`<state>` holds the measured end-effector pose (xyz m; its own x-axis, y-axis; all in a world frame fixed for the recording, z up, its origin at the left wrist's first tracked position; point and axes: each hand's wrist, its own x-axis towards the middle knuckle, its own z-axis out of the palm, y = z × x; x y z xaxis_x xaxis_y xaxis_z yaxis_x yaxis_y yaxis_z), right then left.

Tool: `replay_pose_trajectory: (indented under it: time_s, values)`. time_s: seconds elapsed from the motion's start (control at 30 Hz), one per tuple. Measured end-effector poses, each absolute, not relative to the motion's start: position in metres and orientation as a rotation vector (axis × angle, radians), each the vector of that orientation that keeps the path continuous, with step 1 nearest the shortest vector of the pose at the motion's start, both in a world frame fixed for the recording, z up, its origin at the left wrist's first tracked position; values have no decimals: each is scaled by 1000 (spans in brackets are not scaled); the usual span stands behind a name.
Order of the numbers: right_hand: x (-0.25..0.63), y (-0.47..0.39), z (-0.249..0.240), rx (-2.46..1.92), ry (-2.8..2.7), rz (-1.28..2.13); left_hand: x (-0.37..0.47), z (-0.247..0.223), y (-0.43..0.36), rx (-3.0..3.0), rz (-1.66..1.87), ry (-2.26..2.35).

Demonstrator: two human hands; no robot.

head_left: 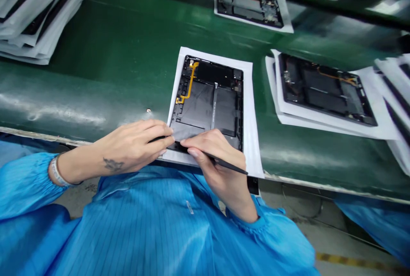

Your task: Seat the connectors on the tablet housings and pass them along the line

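An opened tablet-like device [205, 96] lies on a white sheet [253, 139] at the table's front edge, its dark inside facing up. A yellow flex cable [191, 83] runs along its upper left. My right hand [221, 156] pinches a thin black tool [230, 165], whose tip points at the device's lower left. My left hand [144, 143] rests at the lower left corner, fingers bent together; something dark shows between them, too hidden to name. The fingertips of both hands are close to each other.
On the green table [121, 45], a small metallic piece [148, 110] lies left of the device. Wrapped devices [35, 19] are stacked at the far left. Another opened device [326, 90] sits on sheets at the right, beside more sheets [395, 96]. One more [250, 7] lies behind.
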<state>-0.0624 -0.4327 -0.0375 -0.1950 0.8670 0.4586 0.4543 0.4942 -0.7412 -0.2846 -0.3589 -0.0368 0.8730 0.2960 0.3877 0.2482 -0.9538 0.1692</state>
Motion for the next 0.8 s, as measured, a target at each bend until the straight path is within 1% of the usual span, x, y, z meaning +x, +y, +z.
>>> replay_pose_trajectory:
  time_s: [0.27, 0.53, 0.7, 0.8]
  values:
    - [-56, -436, -36, -1115, -1882, 590, -291, -37, -359, 2989, 705, 403]
    - [-31, -454, -29, -1243, -1854, 505, -285, -36, -360, 2996, 785, 380]
    - [-35, -456, -31, -1235, -1834, 448, -283, -33, -359, 3048, 754, 360]
    - [-37, -459, -30, -1250, -1930, 416, -285, -37, -359, 3069, 747, 348]
